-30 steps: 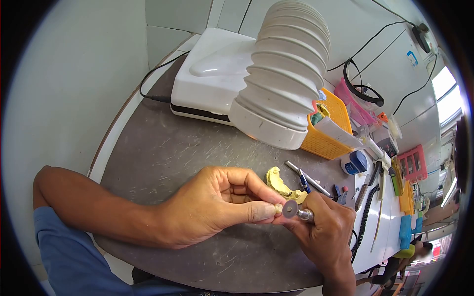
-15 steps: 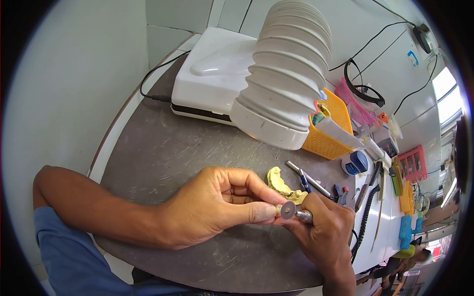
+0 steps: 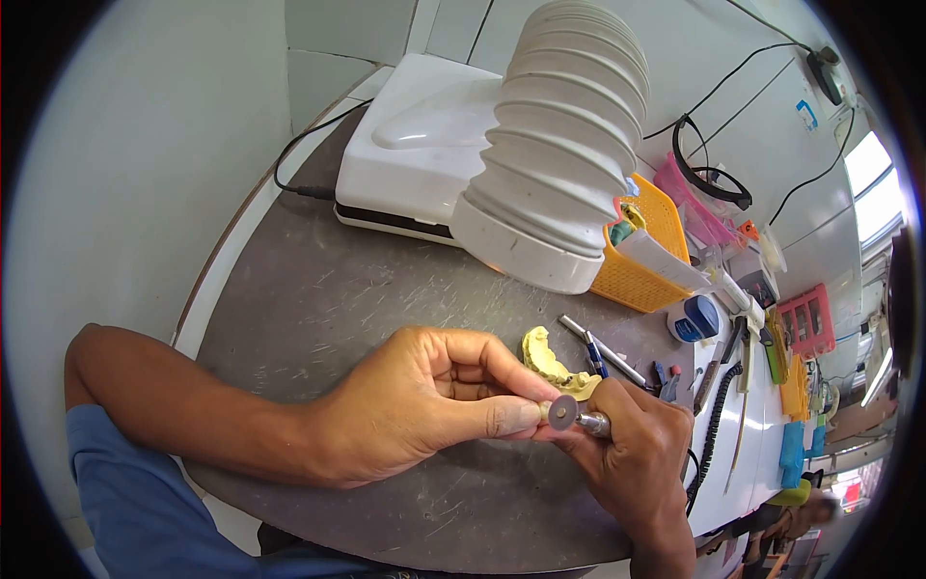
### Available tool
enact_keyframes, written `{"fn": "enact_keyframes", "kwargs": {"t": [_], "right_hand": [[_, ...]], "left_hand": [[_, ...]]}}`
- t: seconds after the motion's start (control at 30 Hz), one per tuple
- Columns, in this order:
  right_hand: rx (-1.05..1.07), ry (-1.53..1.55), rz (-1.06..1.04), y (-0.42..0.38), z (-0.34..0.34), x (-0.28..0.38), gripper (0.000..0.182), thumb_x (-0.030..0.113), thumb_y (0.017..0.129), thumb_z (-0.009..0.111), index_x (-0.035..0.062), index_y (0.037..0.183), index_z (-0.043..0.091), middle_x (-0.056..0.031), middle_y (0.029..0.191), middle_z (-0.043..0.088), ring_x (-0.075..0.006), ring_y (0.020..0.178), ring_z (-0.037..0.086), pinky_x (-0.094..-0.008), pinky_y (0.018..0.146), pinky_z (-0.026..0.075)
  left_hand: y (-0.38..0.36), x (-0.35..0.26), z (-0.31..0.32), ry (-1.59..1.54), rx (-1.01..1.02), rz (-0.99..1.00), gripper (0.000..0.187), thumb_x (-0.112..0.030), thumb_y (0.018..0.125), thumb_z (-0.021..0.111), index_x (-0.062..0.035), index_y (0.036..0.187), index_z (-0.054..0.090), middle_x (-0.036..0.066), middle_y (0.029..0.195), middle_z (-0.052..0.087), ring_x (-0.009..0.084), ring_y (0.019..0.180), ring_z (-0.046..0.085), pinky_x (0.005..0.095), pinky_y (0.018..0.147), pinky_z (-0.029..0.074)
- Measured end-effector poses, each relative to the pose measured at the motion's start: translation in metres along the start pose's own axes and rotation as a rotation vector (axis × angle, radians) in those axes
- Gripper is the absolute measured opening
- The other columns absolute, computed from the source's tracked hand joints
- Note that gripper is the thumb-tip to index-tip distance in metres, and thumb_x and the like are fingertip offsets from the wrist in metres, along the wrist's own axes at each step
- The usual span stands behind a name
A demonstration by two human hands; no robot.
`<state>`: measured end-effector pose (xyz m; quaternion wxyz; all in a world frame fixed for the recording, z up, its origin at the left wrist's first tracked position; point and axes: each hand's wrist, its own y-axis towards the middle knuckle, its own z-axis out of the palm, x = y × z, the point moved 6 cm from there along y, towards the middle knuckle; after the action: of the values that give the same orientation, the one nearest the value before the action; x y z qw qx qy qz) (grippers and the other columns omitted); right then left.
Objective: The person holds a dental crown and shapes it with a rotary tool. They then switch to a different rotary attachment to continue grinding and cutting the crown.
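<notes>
Left hand (image 3: pixel 424 405) curled, thumb and forefinger pinched together; right hand (image 3: pixel 637 454) fisted just beside it, fingertips meeting, both forearms low.

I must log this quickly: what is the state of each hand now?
Left hand: closed, pinching a small pale piece.
Right hand: closed on a rotary handpiece with a disc.

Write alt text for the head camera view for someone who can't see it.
The left hand pinches a small pale piece against a grinding disc on a handpiece held in the right hand, above a scratched grey table. A yellow dental cast lies behind, below a white ribbed hose.
</notes>
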<state>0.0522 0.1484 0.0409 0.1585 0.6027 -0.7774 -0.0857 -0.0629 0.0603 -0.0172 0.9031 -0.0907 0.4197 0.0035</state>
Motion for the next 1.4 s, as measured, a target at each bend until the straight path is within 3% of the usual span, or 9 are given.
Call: {"fn": "enact_keyframes", "kwargs": {"t": [0.47,0.57,0.63,0.93,1.4], "right_hand": [[-0.013,-0.007,-0.029,-0.004,-0.001,0.001,0.043,0.036,0.066,0.081,0.0082,0.063,0.048,-0.003,0.053,0.047,-0.0188,0.042,0.05,-0.0319,0.038,0.036],[-0.054,0.048,0.0,-0.003,-0.006,0.002,0.043,0.036,0.067,0.081,0.0067,0.062,0.049,-0.0045,0.052,0.047,-0.0191,0.041,0.048,-0.0316,0.039,0.035],[-0.071,0.075,0.044,-0.002,-0.01,0.001,0.044,0.037,0.068,0.081,0.0055,0.06,0.05,-0.0061,0.05,0.047,-0.0195,0.041,0.047,-0.0312,0.04,0.034],[-0.083,0.093,0.088,-0.001,-0.009,-0.001,0.045,0.037,0.07,0.08,0.0046,0.06,0.05,-0.0057,0.049,0.044,-0.017,0.039,0.042,-0.0301,0.04,0.031],[-0.016,0.052,0.092,-0.003,-0.005,-0.002,0.045,0.04,0.067,0.081,0.0053,0.062,0.052,-0.0054,0.052,0.048,-0.0192,0.043,0.048,-0.0314,0.041,0.035]], "left_hand": [[0.0,0.0,0.001,-0.013,0.008,-0.004,0.01,0.002,0.087,0.06,0.0032,0.097,0.059,0.017,0.106,0.063,0.0185,0.097,0.064,0.0286,0.087,0.054],[-0.001,-0.001,0.003,-0.054,0.019,-0.008,0.015,-0.005,0.088,0.063,0.0035,0.1,0.06,0.012,0.101,0.065,0.0119,0.092,0.062,0.0224,0.086,0.051],[0.0,0.0,0.0,-0.026,0.002,-0.03,0.01,0.001,0.088,0.06,0.0021,0.098,0.058,0.016,0.106,0.063,0.0197,0.097,0.064,0.0283,0.087,0.054],[0.0,-0.003,0.004,0.025,0.014,-0.003,0.012,0.003,0.088,0.059,0.0026,0.099,0.057,0.018,0.109,0.062,0.0209,0.101,0.063,0.0287,0.089,0.054],[0.001,-0.002,0.001,0.029,0.011,0.013,0.014,0.004,0.088,0.058,0.0051,0.102,0.06,0.019,0.109,0.063,0.0208,0.099,0.064,0.0307,0.09,0.053]]}}
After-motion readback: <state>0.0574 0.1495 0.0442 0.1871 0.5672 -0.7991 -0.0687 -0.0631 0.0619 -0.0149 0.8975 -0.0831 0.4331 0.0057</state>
